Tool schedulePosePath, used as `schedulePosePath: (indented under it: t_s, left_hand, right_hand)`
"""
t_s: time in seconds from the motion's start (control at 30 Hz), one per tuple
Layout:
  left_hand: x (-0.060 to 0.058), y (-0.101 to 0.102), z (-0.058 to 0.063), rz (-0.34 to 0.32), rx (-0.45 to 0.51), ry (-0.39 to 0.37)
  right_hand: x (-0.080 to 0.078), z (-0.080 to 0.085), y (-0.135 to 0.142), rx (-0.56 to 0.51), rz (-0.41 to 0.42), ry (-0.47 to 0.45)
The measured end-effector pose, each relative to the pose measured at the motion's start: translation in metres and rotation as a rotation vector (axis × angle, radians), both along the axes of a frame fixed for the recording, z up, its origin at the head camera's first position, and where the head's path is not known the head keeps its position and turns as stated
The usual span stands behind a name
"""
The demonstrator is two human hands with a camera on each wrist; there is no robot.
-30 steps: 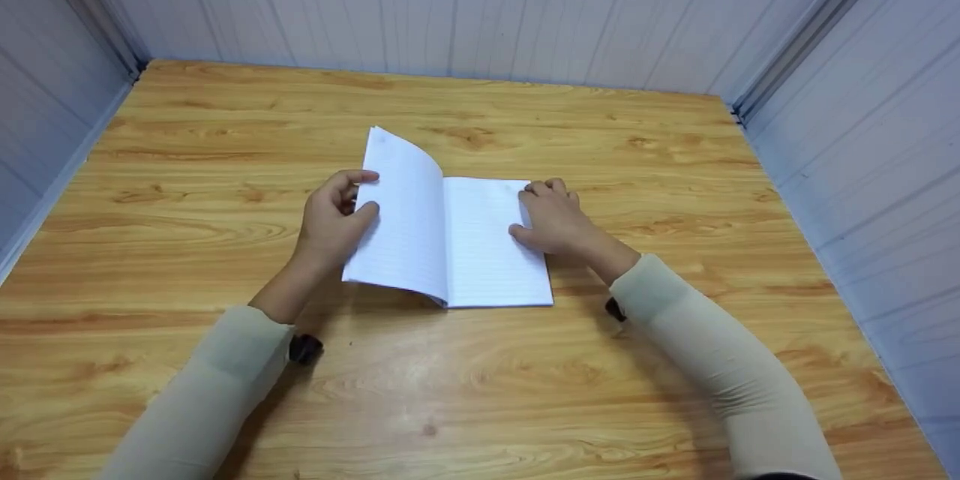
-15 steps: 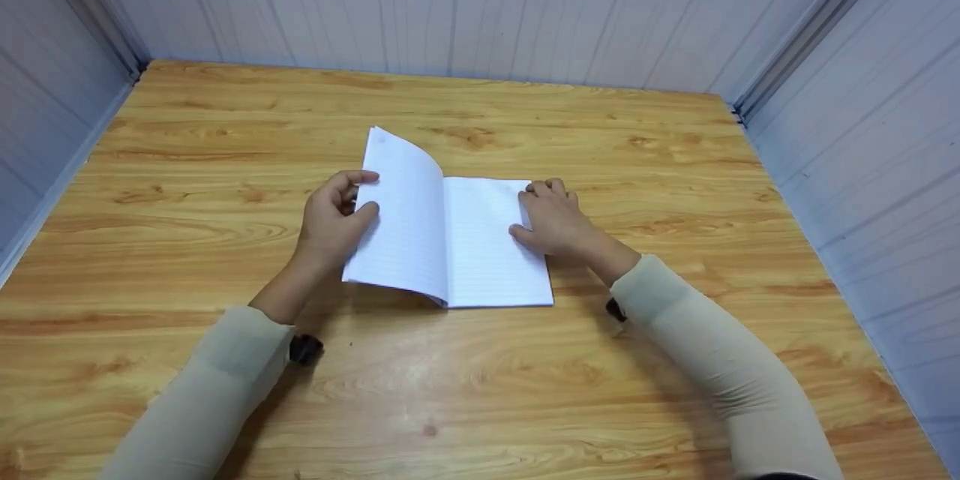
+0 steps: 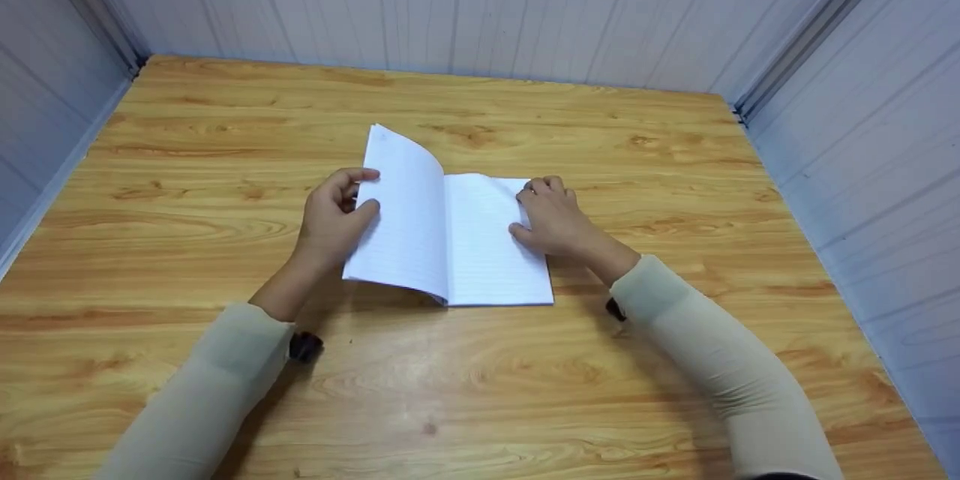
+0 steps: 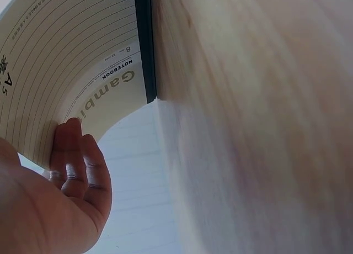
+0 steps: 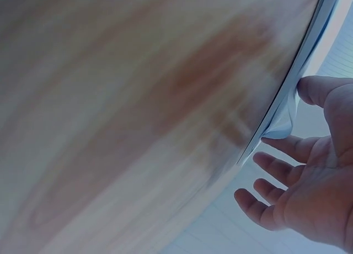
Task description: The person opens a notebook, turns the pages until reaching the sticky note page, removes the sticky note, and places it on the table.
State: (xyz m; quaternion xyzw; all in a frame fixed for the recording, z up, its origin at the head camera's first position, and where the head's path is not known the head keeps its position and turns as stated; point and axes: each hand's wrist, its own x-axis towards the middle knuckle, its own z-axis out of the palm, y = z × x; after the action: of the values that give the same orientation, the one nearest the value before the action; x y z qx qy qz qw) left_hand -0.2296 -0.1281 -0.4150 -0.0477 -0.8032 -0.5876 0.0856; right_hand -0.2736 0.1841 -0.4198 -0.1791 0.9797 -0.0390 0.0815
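A notebook (image 3: 405,217) with white lined pages lies spread on the table, its left part raised and curved. My left hand (image 3: 330,219) grips that part at its outer edge, thumb on the page and fingers behind. In the left wrist view, the beige cover (image 4: 105,44) reads "NOTEBOOK", and the fingers touch it beside a dark spine (image 4: 145,44). My right hand (image 3: 556,221) is at the right edge of the flat side. In the right wrist view, thumb and index finger pinch a buckled page (image 5: 284,120); the other fingers are apart from it.
The notebook lies on a wood-grain table (image 3: 465,390). Pale panelled walls (image 3: 450,7) stand behind and at both sides. Small dark devices, such as the one (image 3: 306,349) by the left cuff, sit under both wrists.
The top right page has lifted and buckled near its upper edge, and the right fingers have drawn slightly inward. The left hand still holds the raised part in place.
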Motion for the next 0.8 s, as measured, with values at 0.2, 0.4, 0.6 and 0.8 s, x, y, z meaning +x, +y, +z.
schedulePosePath:
  t_s: [0.2,0.4,0.6,0.8]
  left_hand:
    - [0.0005,0.0008,0.0004,0.006,0.006,0.004]
    - [0.0009,0.0012,0.0,0.0,0.004,0.006]
    - [0.0006,0.0012,-0.0003,-0.002,0.008,0.015]
    - [0.0013,0.0012,0.0005,-0.003,0.015,0.002]
  right_hand:
    - [-0.0002,0.0001,-0.0002,-0.016,0.005,0.016]
    - [-0.0003,-0.0012,-0.0011,-0.038,-0.004,0.018]
    - [-0.0008,-0.0008,-0.0017,-0.063,0.0,0.02]
    - [0.0002,0.0007,-0.0022,-0.082,0.015,0.044]
